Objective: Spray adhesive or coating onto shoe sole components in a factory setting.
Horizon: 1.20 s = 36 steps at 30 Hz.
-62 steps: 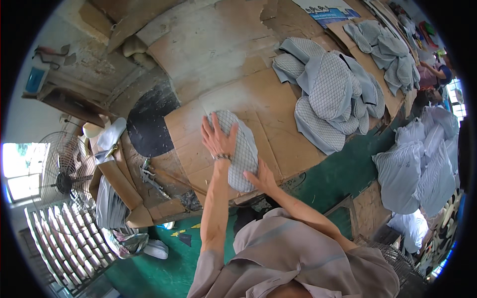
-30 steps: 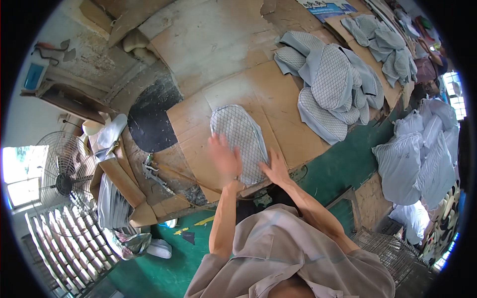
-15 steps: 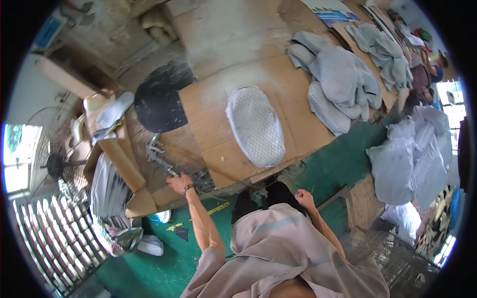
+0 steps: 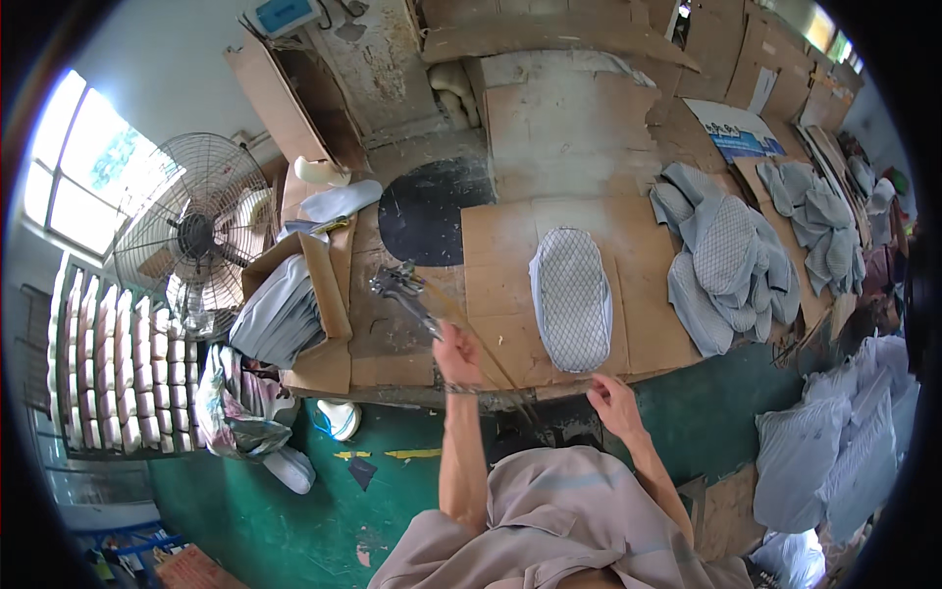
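My left hand (image 4: pixel 457 355) is closed around the handle of a metal spray gun (image 4: pixel 404 290) above the left part of the workbench, its head pointing away from me. A thin yellowish hose (image 4: pixel 494 359) runs from near the gun toward the bench's front edge. An oblong white piece with a dark diamond grid (image 4: pixel 571 299) lies on flat cardboard (image 4: pixel 500 265) in front of me. Just beyond its near end is my right hand (image 4: pixel 612 402), fingers loosely bent and apart, with nothing seen in them; whether a fingertip touches the piece I cannot tell.
Grey grid-patterned pieces (image 4: pixel 726 260) are heaped on the right of the bench. A cardboard box (image 4: pixel 329 294) of stacked grey sheets stands left, near a large fan (image 4: pixel 196 236). A black round patch (image 4: pixel 437 211) lies behind the gun. Filled plastic bags (image 4: pixel 834 432) stand at right.
My view has shifted, so the bench appears further right. My right hand has come up from beside my body to the near end of the oblong piece. The spray gun stays in my left hand.
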Tool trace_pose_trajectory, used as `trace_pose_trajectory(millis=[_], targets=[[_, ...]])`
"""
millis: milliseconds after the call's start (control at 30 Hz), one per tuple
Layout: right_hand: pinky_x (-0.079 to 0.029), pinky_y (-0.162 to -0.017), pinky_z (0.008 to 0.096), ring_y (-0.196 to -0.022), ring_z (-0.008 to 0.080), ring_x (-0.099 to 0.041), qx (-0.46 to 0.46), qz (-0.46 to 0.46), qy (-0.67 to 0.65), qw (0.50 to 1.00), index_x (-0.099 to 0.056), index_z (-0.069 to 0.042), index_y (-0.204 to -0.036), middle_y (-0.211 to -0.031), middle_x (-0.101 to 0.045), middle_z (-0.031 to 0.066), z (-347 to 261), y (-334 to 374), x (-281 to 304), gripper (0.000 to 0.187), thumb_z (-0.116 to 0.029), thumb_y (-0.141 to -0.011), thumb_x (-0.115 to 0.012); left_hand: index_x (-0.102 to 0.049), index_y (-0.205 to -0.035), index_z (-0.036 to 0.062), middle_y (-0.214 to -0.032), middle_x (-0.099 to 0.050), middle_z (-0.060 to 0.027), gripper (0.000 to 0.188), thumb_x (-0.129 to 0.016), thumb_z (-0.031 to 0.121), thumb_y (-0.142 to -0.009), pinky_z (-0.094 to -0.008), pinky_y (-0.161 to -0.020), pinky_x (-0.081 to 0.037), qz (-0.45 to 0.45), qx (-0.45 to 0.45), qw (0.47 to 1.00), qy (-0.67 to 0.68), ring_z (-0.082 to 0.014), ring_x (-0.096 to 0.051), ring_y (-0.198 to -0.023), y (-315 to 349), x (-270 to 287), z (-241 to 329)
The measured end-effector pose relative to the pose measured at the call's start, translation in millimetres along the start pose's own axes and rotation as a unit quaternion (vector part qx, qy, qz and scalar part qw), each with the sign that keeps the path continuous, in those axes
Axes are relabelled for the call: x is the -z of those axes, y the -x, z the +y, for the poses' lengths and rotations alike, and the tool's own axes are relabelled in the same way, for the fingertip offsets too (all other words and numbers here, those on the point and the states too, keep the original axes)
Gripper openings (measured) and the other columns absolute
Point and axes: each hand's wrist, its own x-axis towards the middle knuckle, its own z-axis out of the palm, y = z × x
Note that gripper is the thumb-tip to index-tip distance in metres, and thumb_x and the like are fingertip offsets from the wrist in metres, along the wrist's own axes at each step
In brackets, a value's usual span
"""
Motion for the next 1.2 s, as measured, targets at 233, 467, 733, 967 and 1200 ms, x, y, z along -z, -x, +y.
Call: trace_pose_trajectory(millis=[233, 467, 733, 967, 1200], targets=[[-0.054, -0.1, 0.046, -0.121, 0.0405, -0.065, 0.276, 0.055, -0.036, 0.959, -0.059, 0.002, -0.14, -0.137, -0.06, 0.027, -168, -25, 71, 0.066, -0.028, -0.087, -0.085, -0.065, -0.113, 0.0041, -0.096, -0.067, -0.0031, 0.015, -0.066, 0.001, -0.098, -0.0265, -0.06, -0.05, -0.209, -0.146, 0.943, -0.215, -0.0111, -0.062, -0.074, 207, -77, -108], [-0.058, -0.079, 0.0316, -0.094, 0.0176, -0.071, 0.162, 0.171, -0.068, 0.969, -0.065, 0.003, -0.128, -0.118, -0.073, 0.0111, -167, 22, 149, 0.035, -0.006, -0.095, -0.073, -0.066, -0.119, 0.0057, -0.109, -0.071, -0.0061, 0.034, -0.081, 0.001, -0.088, -0.034, -0.07, -0.055, -0.442, -0.092, 0.852, -0.267, -0.016, -0.068, -0.09, 228, -65, -190], [-0.058, -0.074, 0.0232, -0.09, 0.0089, -0.067, 0.13, 0.272, -0.15, 0.941, -0.055, -0.003, -0.149, -0.121, -0.071, 0.0072, -162, 77, 229, 0.059, 0.011, -0.092, -0.057, -0.072, -0.108, 0.0072, -0.098, -0.068, -0.0134, 0.03, -0.084, 0.021, -0.084, -0.0449, -0.074, -0.055, -0.494, -0.329, 0.659, -0.462, -0.0345, -0.068, -0.089, 201, -118, -153], [-0.053, -0.071, 0.0234, -0.096, 0.0115, -0.067, -0.043, 0.096, -0.172, 0.98, -0.046, 0.001, -0.159, -0.113, -0.073, 0.0075, -207, 136, 232, 0.071, 0.004, -0.09, -0.064, -0.033, -0.164, 0.0015, -0.175, -0.019, -0.0213, 0.099, -0.065, 0.062, -0.093, -0.067, -0.128, -0.005, -0.311, -0.25, 0.441, -0.804, -0.044, -0.01, -0.162, 55, -22, -201], [-0.052, -0.077, 0.0283, -0.084, 0.0166, -0.068, -0.062, 0.112, 0.027, 0.991, -0.061, 0.003, -0.146, -0.101, -0.071, 0.0105, -257, 131, 203, 0.069, -0.022, -0.086, -0.084, -0.031, -0.164, 0.001, -0.175, -0.019, -0.0218, 0.1, -0.062, 0.066, -0.095, -0.0666, -0.128, -0.005, -0.347, -0.224, 0.393, -0.822, -0.0446, -0.01, -0.162, 64, -21, -218]])
